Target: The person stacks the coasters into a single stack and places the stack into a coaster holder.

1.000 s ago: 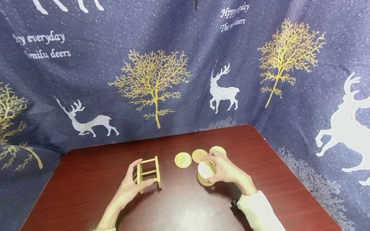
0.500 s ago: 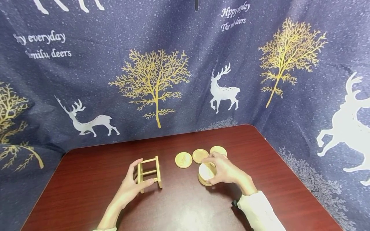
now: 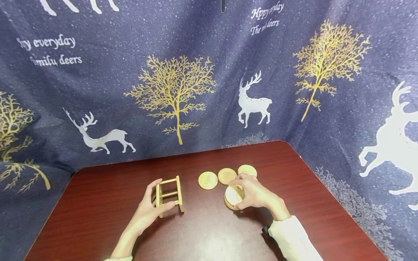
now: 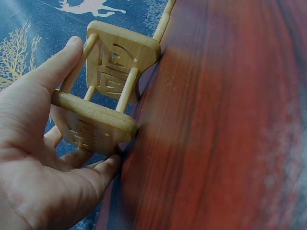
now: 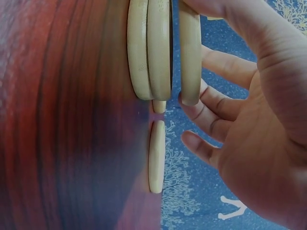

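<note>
My left hand [image 3: 142, 212] grips a small wooden coaster rack [image 3: 179, 194], with the thumb along one side and fingers round the other. In the left wrist view its two cut-out end panels [image 4: 122, 45] are joined by thin rods. My right hand [image 3: 256, 192] holds a round wooden coaster [image 3: 233, 195] by its edge. Below that coaster lie two stacked coasters [image 5: 160, 57]; the right wrist view shows a narrow gap between the held one and the stack. The palm side of my right hand is hidden in the head view.
Behind the stack, three more coasters lie in a row: a left one [image 3: 207, 180], a middle one [image 3: 226, 176] and a right one [image 3: 247, 170] partly covered by my right hand. A blue curtain [image 3: 209, 119] hangs behind the reddish-brown table [image 3: 107, 188].
The coaster in my right hand has come down slightly, closer to the stack beneath it. My left hand and the rack have stayed in place.
</note>
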`<action>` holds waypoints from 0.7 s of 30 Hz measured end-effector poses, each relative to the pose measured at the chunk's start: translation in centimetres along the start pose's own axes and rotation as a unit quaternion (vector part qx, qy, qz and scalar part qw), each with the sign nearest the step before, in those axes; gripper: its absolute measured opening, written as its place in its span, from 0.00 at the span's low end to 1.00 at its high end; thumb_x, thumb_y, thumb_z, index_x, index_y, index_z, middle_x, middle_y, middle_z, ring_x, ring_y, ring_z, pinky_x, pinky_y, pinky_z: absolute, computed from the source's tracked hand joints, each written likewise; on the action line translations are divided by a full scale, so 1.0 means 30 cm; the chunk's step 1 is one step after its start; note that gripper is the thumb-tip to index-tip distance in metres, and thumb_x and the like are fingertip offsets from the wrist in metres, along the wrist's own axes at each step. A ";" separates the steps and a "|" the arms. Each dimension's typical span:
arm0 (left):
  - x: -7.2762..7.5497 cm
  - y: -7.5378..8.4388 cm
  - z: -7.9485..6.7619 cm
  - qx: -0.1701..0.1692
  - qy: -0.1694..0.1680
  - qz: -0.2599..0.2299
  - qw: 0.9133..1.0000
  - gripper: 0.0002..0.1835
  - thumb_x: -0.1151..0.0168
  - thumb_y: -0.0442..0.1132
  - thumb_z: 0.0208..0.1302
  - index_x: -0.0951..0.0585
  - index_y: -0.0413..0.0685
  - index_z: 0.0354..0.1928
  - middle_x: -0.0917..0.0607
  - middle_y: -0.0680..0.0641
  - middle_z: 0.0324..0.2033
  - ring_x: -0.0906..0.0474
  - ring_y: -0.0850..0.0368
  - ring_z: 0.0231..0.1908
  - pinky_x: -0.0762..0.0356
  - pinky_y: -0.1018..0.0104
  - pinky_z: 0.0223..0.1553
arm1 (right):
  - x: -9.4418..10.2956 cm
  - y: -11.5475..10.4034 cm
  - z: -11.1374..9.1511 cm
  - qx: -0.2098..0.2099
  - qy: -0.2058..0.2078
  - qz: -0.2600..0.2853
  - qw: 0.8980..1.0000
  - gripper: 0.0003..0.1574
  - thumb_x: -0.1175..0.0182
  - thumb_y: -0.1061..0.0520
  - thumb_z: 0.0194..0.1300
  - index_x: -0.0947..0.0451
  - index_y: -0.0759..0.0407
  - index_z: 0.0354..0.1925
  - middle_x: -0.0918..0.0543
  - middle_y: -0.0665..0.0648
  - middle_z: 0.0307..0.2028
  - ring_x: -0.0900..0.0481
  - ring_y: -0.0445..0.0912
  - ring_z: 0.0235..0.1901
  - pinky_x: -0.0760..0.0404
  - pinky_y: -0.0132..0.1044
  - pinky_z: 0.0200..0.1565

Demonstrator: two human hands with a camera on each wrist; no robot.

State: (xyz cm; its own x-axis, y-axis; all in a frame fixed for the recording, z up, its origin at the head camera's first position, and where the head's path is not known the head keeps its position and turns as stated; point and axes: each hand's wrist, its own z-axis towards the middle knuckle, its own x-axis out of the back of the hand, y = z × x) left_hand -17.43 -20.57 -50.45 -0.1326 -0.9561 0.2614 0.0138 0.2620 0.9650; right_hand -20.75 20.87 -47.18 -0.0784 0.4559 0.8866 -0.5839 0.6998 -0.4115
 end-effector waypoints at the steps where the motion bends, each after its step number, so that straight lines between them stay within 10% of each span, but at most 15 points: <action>1: 0.000 -0.001 0.001 0.000 0.000 0.000 1.000 0.56 0.18 0.39 0.66 0.45 0.56 0.87 0.41 0.32 0.85 0.41 0.29 0.82 0.39 0.38 0.80 | 0.000 -0.001 0.000 0.000 0.000 0.000 1.000 0.45 0.11 0.51 0.37 0.10 0.58 0.58 0.16 0.53 0.49 0.20 0.52 0.51 0.25 0.56 0.57; 21: -0.001 -0.007 0.006 0.002 -0.004 -0.009 1.000 0.57 0.17 0.41 0.66 0.46 0.56 0.87 0.43 0.34 0.85 0.44 0.31 0.84 0.41 0.41 0.81 | -0.010 -0.003 0.002 -0.029 -0.039 0.027 0.998 0.47 0.10 0.52 0.42 0.12 0.60 0.62 0.16 0.54 0.54 0.19 0.49 0.53 0.17 0.46 0.57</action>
State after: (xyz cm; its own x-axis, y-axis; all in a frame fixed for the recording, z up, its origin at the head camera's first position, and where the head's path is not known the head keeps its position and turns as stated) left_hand -17.61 -20.56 -50.67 -0.1409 -0.9597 0.2432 0.0069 0.2447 0.9696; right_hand -20.74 20.64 -47.41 -0.1724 0.4505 0.8760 -0.5300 0.7072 -0.4680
